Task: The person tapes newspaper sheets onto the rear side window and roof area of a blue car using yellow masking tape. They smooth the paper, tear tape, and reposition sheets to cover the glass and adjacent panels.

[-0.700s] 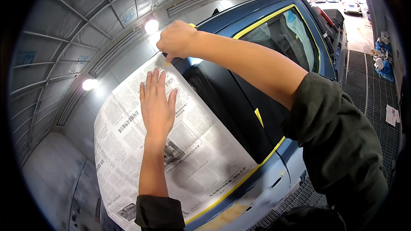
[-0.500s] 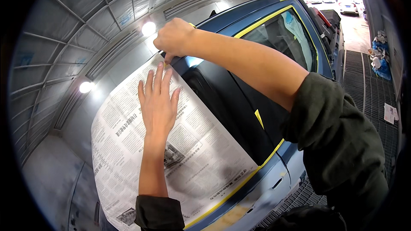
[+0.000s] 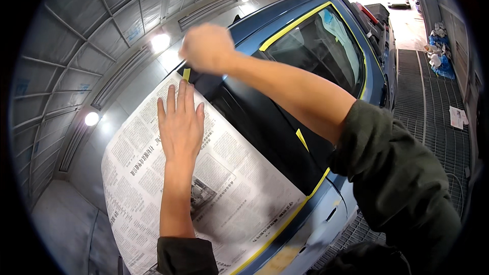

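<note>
A large sheet of newspaper (image 3: 239, 173) lies over the front glass of a blue car (image 3: 244, 35), its lower edge held by yellow masking tape (image 3: 270, 244). My left hand (image 3: 181, 127) rests flat on the sheet near its upper corner, fingers spread and pointing up. Just beyond the fingertips, a short strip of yellow tape (image 3: 186, 75) sits at that corner. My right hand (image 3: 206, 48) is curled like a fist above the strip, apart from it and blurred. Whatever it may hold is hidden.
Yellow tape also frames the side window (image 3: 316, 46), and a loose-looking tape piece (image 3: 302, 140) is on the dark door-side panel. Bright wall lamps (image 3: 160, 43) line the booth. To the right are a floor grating (image 3: 412, 91) and blue and white plastic waste (image 3: 442, 58).
My right hand has lifted off the newspaper's upper corner, uncovering the yellow tape strip there. My left hand stays flat on the sheet. The whole view has shifted slightly.
</note>
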`<state>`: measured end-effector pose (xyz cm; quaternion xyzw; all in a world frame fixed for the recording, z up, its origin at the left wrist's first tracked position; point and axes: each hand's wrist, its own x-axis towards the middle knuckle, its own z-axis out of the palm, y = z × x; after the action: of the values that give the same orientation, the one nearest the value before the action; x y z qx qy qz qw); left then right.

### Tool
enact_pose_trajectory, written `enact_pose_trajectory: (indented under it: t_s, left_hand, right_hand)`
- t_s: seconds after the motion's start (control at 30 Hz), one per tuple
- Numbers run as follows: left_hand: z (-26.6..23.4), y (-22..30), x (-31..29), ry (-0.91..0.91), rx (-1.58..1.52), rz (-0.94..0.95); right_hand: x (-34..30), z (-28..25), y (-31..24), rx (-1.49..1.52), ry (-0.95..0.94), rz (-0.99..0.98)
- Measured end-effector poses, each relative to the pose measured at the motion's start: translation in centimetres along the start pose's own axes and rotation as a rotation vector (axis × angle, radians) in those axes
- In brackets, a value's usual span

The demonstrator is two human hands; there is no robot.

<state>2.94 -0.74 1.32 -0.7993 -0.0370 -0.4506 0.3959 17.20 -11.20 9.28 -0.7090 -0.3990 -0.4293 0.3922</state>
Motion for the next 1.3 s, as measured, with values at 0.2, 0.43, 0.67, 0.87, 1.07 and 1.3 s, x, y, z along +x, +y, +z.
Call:
enact_pose_trajectory:
  t_s: [0.2,0.43,0.67,0.87,1.07,1.3]
  left_hand:
    - [0.2,-0.2,0.3,-0.029,-0.04,-0.005]
    - [1.7,-0.2,2.0,-0.011,-0.049,0.004]
    - [-0.3,1.0,-0.4,-0.125,-0.039,-0.048]
    - [-1.1,6.2,-6.3,-0.161,0.052,-0.196]
    - [-1.9,22.0,-21.5,-0.457,0.009,-0.393]
    - [-10.2,47.6,-39.6,-1.027,-0.511,-0.452]
  right_hand:
    - [-4.3,-1.1,5.6,0.591,0.303,0.184]
    - [-21.5,-6.4,9.0,0.805,-0.125,0.358]
    - [-37.0,-17.3,20.1,0.644,-0.13,0.646]
    - [-52.6,-33.6,29.3,0.523,0.047,1.106]
    - [-72.0,-50.1,35.6,0.43,0.253,1.305]
    - [-80.4,-61.7,31.1,0.236,0.361,1.678]
